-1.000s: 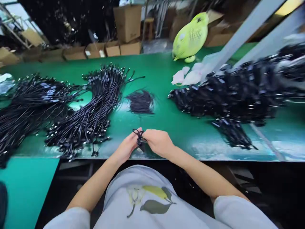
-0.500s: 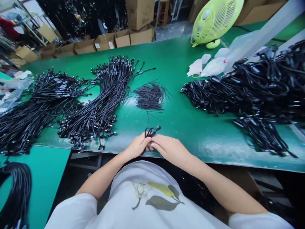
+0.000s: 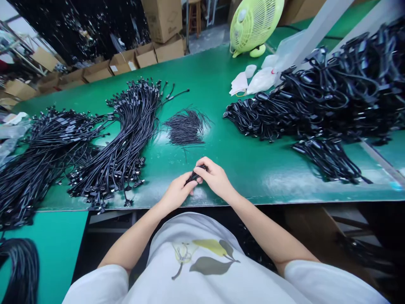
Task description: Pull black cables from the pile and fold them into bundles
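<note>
Between my hands, close to the table's front edge, is a coiled black cable (image 3: 193, 176), partly covered by my fingers. My left hand (image 3: 177, 191) pinches its lower left end. The thumb and fingers of my right hand (image 3: 214, 175) close over its upper right end. Just beyond my hands lies a small heap of thin black ties (image 3: 186, 127). Left of them a bundle of straight black cables (image 3: 126, 135) with plugs at both ends is spread on the green table (image 3: 253, 169).
More uncoiled cables (image 3: 44, 147) lie at the far left. Coiled cables (image 3: 332, 93) are piled on the right, with a smaller group (image 3: 329, 158) in front. A green fan (image 3: 256, 25) and white plastic bags (image 3: 261, 80) stand behind. Cardboard boxes (image 3: 123, 62) line the far edge.
My right hand has moved up and over the coil, and the coil now lies slanted between both hands instead of its loops standing above them. The view has shifted rightward.
</note>
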Action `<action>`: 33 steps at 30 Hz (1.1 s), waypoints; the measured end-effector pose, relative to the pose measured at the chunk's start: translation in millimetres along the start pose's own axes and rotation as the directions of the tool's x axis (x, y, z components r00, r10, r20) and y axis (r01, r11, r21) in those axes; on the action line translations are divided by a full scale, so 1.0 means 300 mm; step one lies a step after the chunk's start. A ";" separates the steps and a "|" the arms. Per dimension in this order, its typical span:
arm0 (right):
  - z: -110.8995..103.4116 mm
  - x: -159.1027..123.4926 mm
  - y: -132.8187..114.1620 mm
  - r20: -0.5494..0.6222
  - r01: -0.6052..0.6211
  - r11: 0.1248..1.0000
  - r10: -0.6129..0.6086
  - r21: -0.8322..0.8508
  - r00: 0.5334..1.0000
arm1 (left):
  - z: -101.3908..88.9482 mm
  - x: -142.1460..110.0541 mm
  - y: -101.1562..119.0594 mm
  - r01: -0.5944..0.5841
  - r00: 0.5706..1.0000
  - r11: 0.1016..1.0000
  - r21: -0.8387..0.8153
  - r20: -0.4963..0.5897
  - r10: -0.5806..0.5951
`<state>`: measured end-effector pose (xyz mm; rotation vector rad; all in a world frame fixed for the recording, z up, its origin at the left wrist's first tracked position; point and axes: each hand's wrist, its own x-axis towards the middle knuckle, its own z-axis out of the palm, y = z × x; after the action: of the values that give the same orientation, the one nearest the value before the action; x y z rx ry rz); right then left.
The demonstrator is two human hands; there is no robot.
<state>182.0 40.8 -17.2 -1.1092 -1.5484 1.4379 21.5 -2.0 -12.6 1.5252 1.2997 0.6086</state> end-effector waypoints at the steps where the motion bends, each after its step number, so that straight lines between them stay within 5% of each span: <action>1: -0.003 -0.006 0.000 0.015 -0.017 0.999 0.016 0.041 1.000 | -0.005 -0.003 -0.002 0.052 0.998 0.995 -0.082 0.051 -0.048; 5: -0.005 -0.034 0.001 0.090 -0.016 0.999 0.012 0.044 0.996 | -0.026 -0.024 -0.023 0.153 0.975 0.939 -0.308 0.202 -0.093; 9: -0.009 -0.055 0.002 0.145 -0.016 0.999 0.022 -0.042 0.989 | -0.041 -0.070 -0.049 0.157 0.958 0.924 -0.350 0.283 -0.055; 12: -0.024 -0.067 -0.005 0.170 0.113 0.974 -0.079 -0.197 0.982 | -0.051 -0.110 -0.058 0.200 0.939 0.923 -0.329 0.332 -0.086; 14: -0.032 -0.080 -0.015 0.198 0.291 0.874 -0.229 -0.389 0.953 | -0.054 -0.127 -0.055 0.213 0.942 0.949 -0.234 0.308 -0.136; 17: -0.023 -0.115 -0.032 0.350 0.543 0.538 -0.424 -0.645 0.836 | -0.049 -0.127 -0.042 0.158 0.968 0.987 0.001 0.197 -0.155; 20: 0.004 -0.146 -0.025 0.554 0.637 0.309 -0.320 -0.706 0.769 | -0.032 -0.107 -0.035 0.011 0.983 0.975 0.221 0.176 -0.051; 24: 0.016 -0.172 0.027 0.535 0.523 0.345 -0.068 -0.779 0.842 | -0.008 -0.069 -0.052 -0.138 0.964 0.912 0.386 0.266 0.033; 29: 0.013 -0.218 0.080 0.465 0.469 0.334 -0.098 -0.818 0.880 | 0.016 -0.040 -0.046 -0.228 0.931 0.820 0.524 0.365 0.026; 33: -0.146 -0.251 0.086 0.303 0.296 0.356 -0.036 -0.887 0.952 | 0.003 -0.025 -0.041 -0.242 0.957 0.823 0.515 0.268 0.114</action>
<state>252.0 -14.0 -35.4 -1.3171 -2.7202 0.4040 14.9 -10.4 -22.4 2.1363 1.2142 0.1622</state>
